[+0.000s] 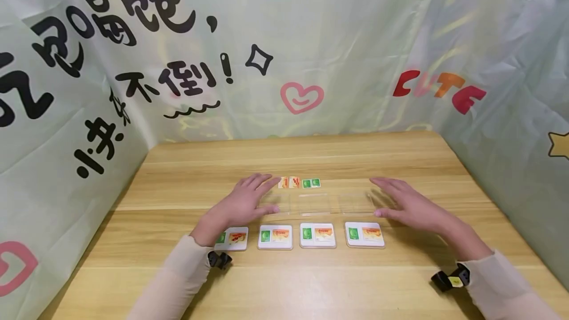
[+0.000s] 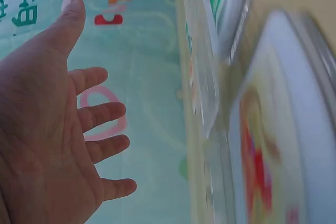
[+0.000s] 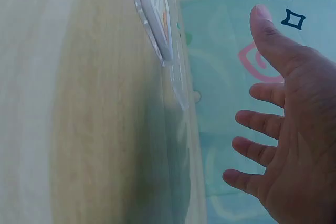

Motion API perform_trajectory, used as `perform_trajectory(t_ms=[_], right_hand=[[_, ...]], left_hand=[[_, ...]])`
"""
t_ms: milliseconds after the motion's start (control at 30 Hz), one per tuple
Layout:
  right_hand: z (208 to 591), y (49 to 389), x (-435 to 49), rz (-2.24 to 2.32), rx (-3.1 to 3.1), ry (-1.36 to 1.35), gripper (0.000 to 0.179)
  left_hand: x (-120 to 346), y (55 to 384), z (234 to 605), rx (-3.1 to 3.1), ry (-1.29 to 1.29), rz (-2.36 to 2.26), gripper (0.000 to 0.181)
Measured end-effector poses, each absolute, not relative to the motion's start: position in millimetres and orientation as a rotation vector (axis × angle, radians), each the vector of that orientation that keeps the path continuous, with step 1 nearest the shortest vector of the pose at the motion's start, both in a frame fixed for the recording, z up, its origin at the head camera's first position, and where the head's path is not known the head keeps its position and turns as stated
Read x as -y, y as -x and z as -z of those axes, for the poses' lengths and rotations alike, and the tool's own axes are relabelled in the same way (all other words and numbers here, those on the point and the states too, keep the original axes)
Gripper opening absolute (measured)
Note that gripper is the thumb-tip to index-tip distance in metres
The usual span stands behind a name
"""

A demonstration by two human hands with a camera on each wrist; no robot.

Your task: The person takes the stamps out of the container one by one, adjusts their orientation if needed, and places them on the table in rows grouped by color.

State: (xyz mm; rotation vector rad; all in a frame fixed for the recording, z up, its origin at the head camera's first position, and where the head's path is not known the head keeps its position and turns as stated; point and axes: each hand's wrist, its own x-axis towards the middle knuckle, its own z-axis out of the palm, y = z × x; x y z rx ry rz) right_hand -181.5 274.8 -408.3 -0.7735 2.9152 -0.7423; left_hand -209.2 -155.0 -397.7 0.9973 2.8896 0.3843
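Bright for you | table [image 1: 317, 280] glare your side of card row [image 1: 317, 235] | shadow right of it | left wrist: near card [image 2: 268, 150] blurred

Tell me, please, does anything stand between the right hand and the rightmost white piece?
Nothing visible does: only tabletop shows between the right hand and the rightmost white piece. A clear plastic piece lies behind the white one, close to the hand, but off that path.

White cards [image 1: 275, 237], green and orange prints [image 1: 280, 235] — wood-grained tan table [image 1: 311, 285] — pale green curtain [image 1: 355, 38], black lettering [image 1: 226, 65]
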Motion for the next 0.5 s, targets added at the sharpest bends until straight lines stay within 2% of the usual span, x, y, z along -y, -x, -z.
perform_trajectory(t_ms=[500], right_hand=[[410, 170, -266, 0.799, -2.885, 0.812, 0.077]], left_hand=[[112, 202, 399, -2.828, -1.146, -0.364, 0.079]])
